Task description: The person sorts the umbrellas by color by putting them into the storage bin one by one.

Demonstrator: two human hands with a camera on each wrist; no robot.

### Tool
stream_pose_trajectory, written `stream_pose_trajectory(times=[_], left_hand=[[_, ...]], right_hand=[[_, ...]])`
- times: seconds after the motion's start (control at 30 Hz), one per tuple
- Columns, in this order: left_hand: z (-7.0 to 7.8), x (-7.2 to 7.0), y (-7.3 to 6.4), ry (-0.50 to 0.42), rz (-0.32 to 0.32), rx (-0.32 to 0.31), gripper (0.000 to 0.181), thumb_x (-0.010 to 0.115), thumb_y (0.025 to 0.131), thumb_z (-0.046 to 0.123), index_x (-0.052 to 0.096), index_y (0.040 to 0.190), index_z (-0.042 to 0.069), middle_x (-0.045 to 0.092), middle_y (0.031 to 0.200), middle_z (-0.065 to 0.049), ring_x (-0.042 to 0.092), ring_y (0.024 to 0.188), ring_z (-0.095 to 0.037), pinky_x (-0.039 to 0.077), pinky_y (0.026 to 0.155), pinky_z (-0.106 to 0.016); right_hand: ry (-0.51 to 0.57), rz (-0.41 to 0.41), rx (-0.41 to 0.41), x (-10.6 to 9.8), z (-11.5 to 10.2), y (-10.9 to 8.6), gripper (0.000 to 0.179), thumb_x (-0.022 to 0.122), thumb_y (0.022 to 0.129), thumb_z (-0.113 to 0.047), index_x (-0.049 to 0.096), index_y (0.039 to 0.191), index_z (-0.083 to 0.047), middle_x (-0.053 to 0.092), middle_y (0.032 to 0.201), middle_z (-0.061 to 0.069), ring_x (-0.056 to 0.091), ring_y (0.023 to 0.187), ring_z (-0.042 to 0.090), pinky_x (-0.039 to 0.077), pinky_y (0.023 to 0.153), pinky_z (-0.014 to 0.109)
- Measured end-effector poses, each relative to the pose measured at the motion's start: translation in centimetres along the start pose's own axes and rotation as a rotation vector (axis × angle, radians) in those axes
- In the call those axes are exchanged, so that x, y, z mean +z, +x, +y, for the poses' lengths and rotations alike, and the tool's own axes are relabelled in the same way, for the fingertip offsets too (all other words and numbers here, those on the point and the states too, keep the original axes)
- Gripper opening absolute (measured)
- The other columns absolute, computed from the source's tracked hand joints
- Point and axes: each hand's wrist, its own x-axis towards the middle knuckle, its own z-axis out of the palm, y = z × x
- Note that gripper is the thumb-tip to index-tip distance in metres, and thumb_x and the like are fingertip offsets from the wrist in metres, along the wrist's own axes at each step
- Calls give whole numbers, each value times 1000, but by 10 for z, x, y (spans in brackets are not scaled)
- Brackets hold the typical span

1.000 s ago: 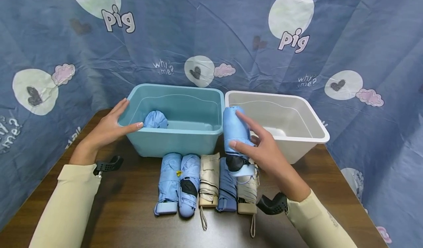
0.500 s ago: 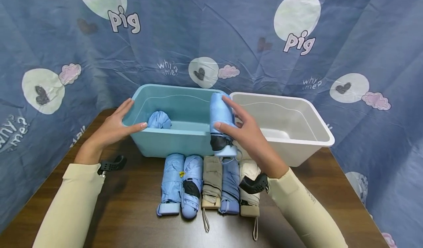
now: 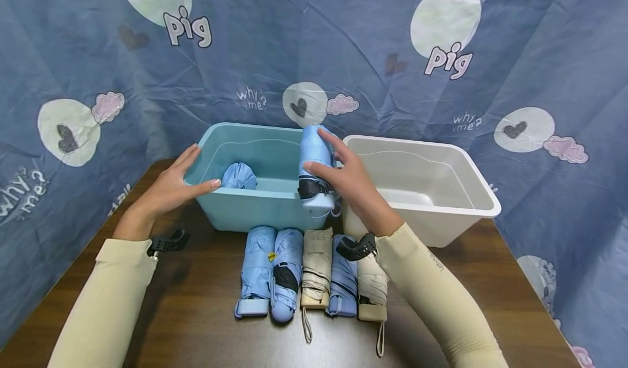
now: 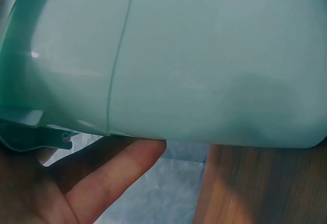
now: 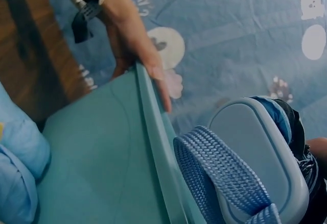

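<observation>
My right hand (image 3: pixel 343 169) holds a folded light-blue umbrella (image 3: pixel 316 150) above the right end of the teal bin (image 3: pixel 260 210). Its flat handle end (image 5: pixel 255 157) and woven wrist strap (image 5: pixel 225 168) show large in the right wrist view. At the bin's front left corner is my left hand (image 3: pixel 171 185), its thumb along the front rim and its fairly straight fingers spread against the left end. The left wrist view has a fingertip (image 4: pixel 150 150) touching the bin's outer wall. Inside the bin, near that thumb, lies another blue umbrella (image 3: pixel 239 176), partly hidden by the front wall.
A white bin (image 3: pixel 422 212) stands right of the teal one. In front lies a row of folded umbrellas: two light-blue ones (image 3: pixel 257 270), a beige one (image 3: pixel 316 267), a darker blue one (image 3: pixel 343 281) and another beige one (image 3: pixel 373 289). A patterned curtain (image 3: pixel 373 57) hangs behind the table.
My right hand has carried the light-blue umbrella left and upward, from the white bin's front left corner to over the teal bin's right end. The left hand stays at the teal bin's corner.
</observation>
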Motion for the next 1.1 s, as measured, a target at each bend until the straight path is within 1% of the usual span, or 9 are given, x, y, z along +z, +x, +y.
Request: stream_pose_trajectory(times=[0.07, 0.17, 0.23, 0.43, 0.63, 0.77, 0.9, 1.03, 1.1], left_hand=[[0, 1, 1, -8, 3, 2, 103, 66, 84, 56, 0, 156, 23, -10, 161, 10, 2, 145, -41, 17, 103, -73], [-2, 1, 1, -13, -4, 4, 103, 66, 84, 55, 0, 156, 24, -10, 161, 10, 2, 145, -42, 18, 103, -73], [-3, 2, 1, -18, -12, 5, 103, 66, 84, 56, 0, 156, 24, -10, 161, 10, 2, 145, -42, 18, 103, -73], [-3, 2, 1, -22, 0, 7, 103, 66, 84, 56, 1, 156, 24, -9, 161, 9, 3, 145, -41, 18, 103, -72], [-1, -2, 0, -21, 2, -1, 103, 66, 84, 57, 1, 156, 24, -10, 160, 11, 3, 145, -40, 18, 104, -71], [1, -1, -1, -29, 2, -6, 103, 65, 84, 57, 0, 156, 24, -10, 160, 11, 2, 146, -40, 18, 104, -71], [1, -2, 0, -19, 2, -12, 104, 66, 83, 57, 0, 156, 23, -10, 161, 8, 3, 145, -42, 18, 104, -72], [2, 0, 0, -18, 10, -21, 105, 67, 82, 57, 1, 156, 22, -9, 162, 5, 5, 145, -43, 19, 103, -72], [3, 0, 0, -20, 17, -24, 106, 67, 82, 57, 1, 156, 22, -9, 162, 5, 6, 145, -43, 19, 103, -72]], right_hand=[[-22, 1, 9, 4, 0, 6, 71, 78, 81, -34, 43, 142, -46, 34, 150, 7, 36, 131, 25, 46, 91, 46], [-31, -1, 36, 12, 1, 15, 72, 78, 81, -36, 42, 142, -48, 38, 144, 12, 42, 125, 26, 46, 89, 46], [-45, 5, 52, 18, 2, 20, 72, 78, 81, -37, 42, 141, -49, 39, 143, 11, 43, 123, 25, 46, 88, 44], [-3, -4, 55, 38, 0, 36, 72, 77, 82, -33, 41, 143, -45, 39, 141, 11, 45, 119, 25, 47, 88, 41], [38, -14, 69, 57, -6, 49, 73, 77, 83, -31, 39, 144, -46, 39, 140, 12, 49, 114, 26, 49, 88, 39], [62, 1, 88, 65, -7, 56, 74, 77, 83, -31, 40, 144, -46, 39, 143, 13, 50, 115, 25, 48, 90, 38], [77, 16, 103, 73, -8, 66, 75, 78, 83, -28, 40, 145, -42, 38, 147, 11, 50, 118, 23, 47, 92, 37], [82, 16, 133, 78, -6, 73, 75, 77, 84, -28, 38, 146, -41, 34, 152, 7, 48, 121, 23, 47, 93, 38], [68, 15, 146, 81, -6, 77, 75, 76, 84, -28, 38, 147, -41, 32, 153, 5, 46, 124, 21, 47, 94, 38]])
